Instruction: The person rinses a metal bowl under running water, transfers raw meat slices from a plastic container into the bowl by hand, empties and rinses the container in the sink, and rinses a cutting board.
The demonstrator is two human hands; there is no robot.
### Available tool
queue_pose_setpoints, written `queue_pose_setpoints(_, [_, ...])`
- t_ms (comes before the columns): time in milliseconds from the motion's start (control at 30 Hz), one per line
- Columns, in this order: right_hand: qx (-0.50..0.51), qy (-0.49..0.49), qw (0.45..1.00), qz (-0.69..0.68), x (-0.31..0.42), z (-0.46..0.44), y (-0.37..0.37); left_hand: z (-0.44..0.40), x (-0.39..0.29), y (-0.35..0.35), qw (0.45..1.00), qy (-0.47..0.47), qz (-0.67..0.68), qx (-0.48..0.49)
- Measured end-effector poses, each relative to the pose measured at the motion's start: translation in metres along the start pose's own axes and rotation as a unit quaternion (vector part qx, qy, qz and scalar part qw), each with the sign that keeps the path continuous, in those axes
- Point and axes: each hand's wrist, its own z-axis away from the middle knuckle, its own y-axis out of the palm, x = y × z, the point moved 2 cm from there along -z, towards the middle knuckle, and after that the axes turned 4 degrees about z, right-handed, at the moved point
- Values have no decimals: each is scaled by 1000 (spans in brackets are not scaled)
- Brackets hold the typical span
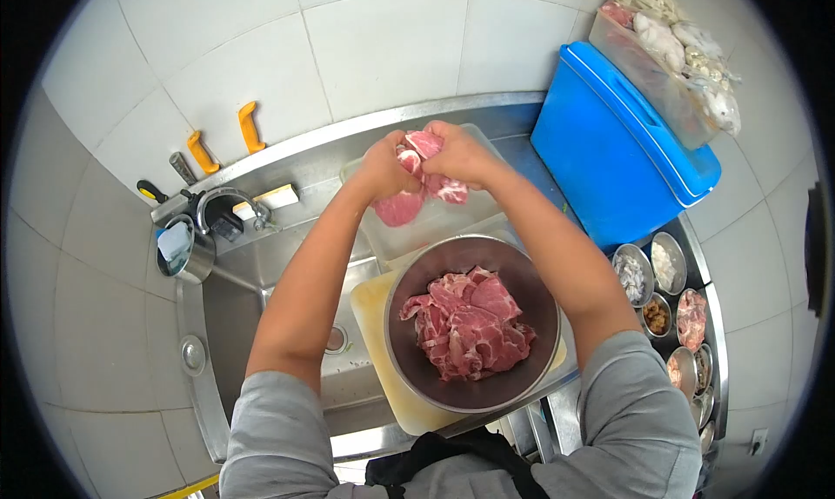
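Observation:
Both hands are raised close together over a translucent plastic tub (383,238) behind the steel bowl. My left hand (387,167) is closed around pieces of raw meat (400,205), pink with pale fat. My right hand (457,158) grips the same bunch from the other side, with some meat showing between the hands and hanging below them. Nearer to me, a large steel bowl (398,342) holds a heap of sliced raw meat (474,325). The bowl rests on a yellowed cutting board (383,369).
A steel sink (291,325) with a faucet (228,195) lies at left. Orange-handled knives (250,127) stand along the back edge. At right, a blue cooler (600,151) carries a clear bin (648,73) of bagged food. Several small bowls (632,273) line the right counter.

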Motion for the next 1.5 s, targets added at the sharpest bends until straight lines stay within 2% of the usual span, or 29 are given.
queue_pose_setpoints(33, [8,13,1000,12,19,19,-12,11,-16,-2,999,-17,15,22])
queue_pose_setpoints(133, [65,72,995,3,34,89,-36,53,-40,11,993,40,64,88])
queue_pose_setpoints(200, [81,120,989,-16,22,131,-28,73,-48,25,965,102,11,243])
queue_pose_setpoints(233, [79,141,987,-24,10,149,-19,58,-37,28,964,105,15,245])
queue_pose_setpoints(300, [60,106,992,41,-19,179,-1,-1,25,41,937,-94,135,308])
queue_pose_setpoints(367, [39,98,993,44,-42,204,8,-64,93,54,989,-23,-41,137])
queue_pose_setpoints(433, [13,87,995,49,-53,227,7,-105,186,87,951,76,-298,23])
queue_pose_setpoints(500, [-84,111,990,18,-57,251,-4,-88,177,106,940,70,-333,-1])
queue_pose_setpoints(567, [-111,167,980,-3,-47,273,-18,-85,165,111,926,59,-371,-27])
queue_pose_setpoints(600, [-129,219,967,-24,-46,282,-24,-92,168,114,949,4,-307,66])
queue_pose_setpoints(633, [-130,219,967,-28,-50,289,-27,-93,171,117,957,-53,-238,159])
queue_pose_setpoints(667, [-134,230,962,-51,-55,297,-31,-90,165,112,956,-54,-240,160])
queue_pose_setpoints(733, [-136,240,958,-77,-67,310,-36,-75,138,89,978,-99,-104,150])
queue_pose_setpoints(767, [-140,231,959,-85,-73,314,-38,-66,124,75,978,-99,-108,147])
queue_pose_setpoints(800, [-146,220,960,-93,-80,315,-38,-54,110,60,987,-98,62,111])
queue_pose_setpoints(833, [-146,216,961,-97,-85,313,-39,-40,95,45,966,-93,230,73])
queue_pose_setpoints(867, [-134,234,957,-109,-91,309,-41,-24,77,33,967,-95,226,71])
queue_pose_setpoints(933, [-120,253,952,-121,-94,295,-40,8,36,23,874,-77,474,78])
queue_pose_setpoints(1000, [-129,258,949,-125,-91,268,-43,42,9,37,871,-68,472,115])
queue_pose_setpoints(1067, [-142,233,957,-98,-105,233,-44,79,-4,63,911,-45,342,228])
queue_pose_setpoints(1133, [-164,213,962,-45,-118,196,-47,118,-20,77,957,10,226,183])
queue_pose_setpoints(1167, [-169,216,961,-21,-125,179,-48,133,-13,77,958,9,226,178])
queue_pose_setpoints(1200, [-167,211,963,-20,-137,161,-47,144,0,74,954,-15,280,105])
queue_pose_setpoints(1267, [-221,150,952,152,-170,123,-47,171,32,63,934,-59,351,-28])
queue_pose_setpoints(1300, [-216,139,954,154,-193,99,-42,188,50,56,921,-80,370,-89])
queue_pose_setpoints(1367, [-327,77,899,281,-222,59,-34,231,85,49,913,-146,343,-165])
queue_pose_setpoints(1400, [-317,59,905,278,-218,46,-33,256,94,47,909,-148,342,-186])
queue_pose_setpoints(1467, [-216,237,927,194,-212,12,-32,299,108,44,880,-280,332,-195])
queue_pose_setpoints(1500, [-205,221,933,196,-208,-4,-35,315,112,37,874,-280,334,-215])
